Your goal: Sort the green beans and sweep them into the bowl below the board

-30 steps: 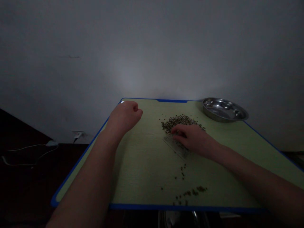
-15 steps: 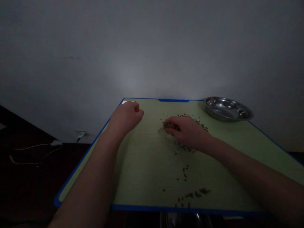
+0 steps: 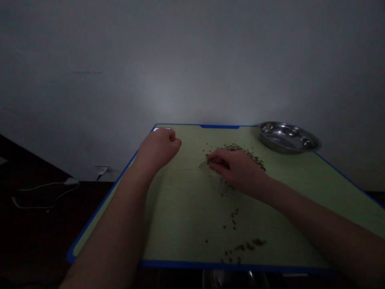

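My right hand (image 3: 240, 166) pinches the rim of a clear, ribbed, see-through container (image 3: 222, 185) low over the middle of the table; its exact kind is hard to tell in the dim light. Small dark seeds or beans (image 3: 236, 147) lie scattered around and beyond that hand. Over the table's left side, my left hand (image 3: 159, 146) is closed in a fist, and no object shows in it. Just behind the fist, a flat bright-white thing (image 3: 162, 129) peeks out, mostly covered.
The pale green table (image 3: 180, 220) has a blue edge and stands against a grey wall. A shallow steel basin (image 3: 288, 138) sits at the back right corner. More small dark bits (image 3: 249, 245) lie near the front edge. White cables (image 3: 39, 186) are at the left.
The clear container has shifted slightly under my right hand, and fewer dark bits show near its base. My left hand stays almost where it was.
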Available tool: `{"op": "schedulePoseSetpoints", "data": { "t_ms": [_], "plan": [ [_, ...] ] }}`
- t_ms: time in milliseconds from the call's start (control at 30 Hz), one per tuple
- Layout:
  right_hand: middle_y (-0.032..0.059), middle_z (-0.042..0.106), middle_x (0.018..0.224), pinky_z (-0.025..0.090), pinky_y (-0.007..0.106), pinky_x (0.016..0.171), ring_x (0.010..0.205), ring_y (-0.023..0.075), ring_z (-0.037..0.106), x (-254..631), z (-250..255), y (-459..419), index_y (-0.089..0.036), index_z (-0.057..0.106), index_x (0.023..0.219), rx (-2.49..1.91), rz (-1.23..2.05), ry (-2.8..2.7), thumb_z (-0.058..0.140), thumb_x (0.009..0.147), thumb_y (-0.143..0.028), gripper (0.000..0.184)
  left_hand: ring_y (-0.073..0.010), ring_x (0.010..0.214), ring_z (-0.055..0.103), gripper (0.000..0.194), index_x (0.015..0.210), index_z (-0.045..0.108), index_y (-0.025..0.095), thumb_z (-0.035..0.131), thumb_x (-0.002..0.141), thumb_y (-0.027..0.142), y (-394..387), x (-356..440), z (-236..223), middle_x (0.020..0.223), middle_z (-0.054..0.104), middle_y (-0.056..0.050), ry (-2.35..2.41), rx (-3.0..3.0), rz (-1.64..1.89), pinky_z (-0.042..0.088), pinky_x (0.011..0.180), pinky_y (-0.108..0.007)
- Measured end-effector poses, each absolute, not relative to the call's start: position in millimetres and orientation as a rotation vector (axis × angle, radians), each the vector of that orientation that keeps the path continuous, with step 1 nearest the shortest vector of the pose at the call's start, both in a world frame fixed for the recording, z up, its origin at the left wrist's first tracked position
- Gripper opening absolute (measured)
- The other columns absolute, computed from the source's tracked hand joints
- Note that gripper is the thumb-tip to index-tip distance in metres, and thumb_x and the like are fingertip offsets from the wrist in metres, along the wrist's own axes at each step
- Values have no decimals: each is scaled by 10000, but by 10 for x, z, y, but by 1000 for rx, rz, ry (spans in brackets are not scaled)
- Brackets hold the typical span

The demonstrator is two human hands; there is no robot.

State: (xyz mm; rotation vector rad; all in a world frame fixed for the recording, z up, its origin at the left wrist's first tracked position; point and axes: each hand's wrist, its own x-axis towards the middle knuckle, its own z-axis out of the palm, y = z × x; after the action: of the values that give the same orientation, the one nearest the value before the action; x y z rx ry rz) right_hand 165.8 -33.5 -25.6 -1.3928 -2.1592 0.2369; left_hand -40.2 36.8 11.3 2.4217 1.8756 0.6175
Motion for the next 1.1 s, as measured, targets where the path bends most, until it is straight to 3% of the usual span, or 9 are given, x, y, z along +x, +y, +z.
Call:
{"op": "schedulePoseSetpoints", "data": {
  "t_ms": [467, 800, 1100],
  "plan": [
    [7, 692, 721, 402, 257, 609, 617, 135, 588, 1774, -290, -294, -204, 678, 924, -1455, 200, -2112, 604, 834, -223, 119, -158, 522, 399, 189, 562, 507, 209, 482, 741, 265, 393, -411, 103, 537, 483, -22, 1883, 2400, 627, 258, 511, -315],
    [-21, 617, 595, 357, 244, 479, 486, 121, 499, 2016, -297, -587, -209, 669, 892, -1562, 397, -2005, 575, 826, -269, 131, -157, 540, 425, 182, 571, 500, 206, 466, 743, 255, 364, -409, 109, 526, 473, -14, 1861, 2415, 647, 265, 511, -303],
    [-16, 657, 660, 403, 246, 549, 563, 127, 563, 1921, -419, -459, -201, 660, 892, -1556, 469, -1994, 587, 823, -220, 102, -147, 522, 378, 216, 516, 422, 214, 468, 724, 253, 376, -418, 98, 490, 398, 7, 1794, 2413, 676, 240, 520, -305]
  ]
}}
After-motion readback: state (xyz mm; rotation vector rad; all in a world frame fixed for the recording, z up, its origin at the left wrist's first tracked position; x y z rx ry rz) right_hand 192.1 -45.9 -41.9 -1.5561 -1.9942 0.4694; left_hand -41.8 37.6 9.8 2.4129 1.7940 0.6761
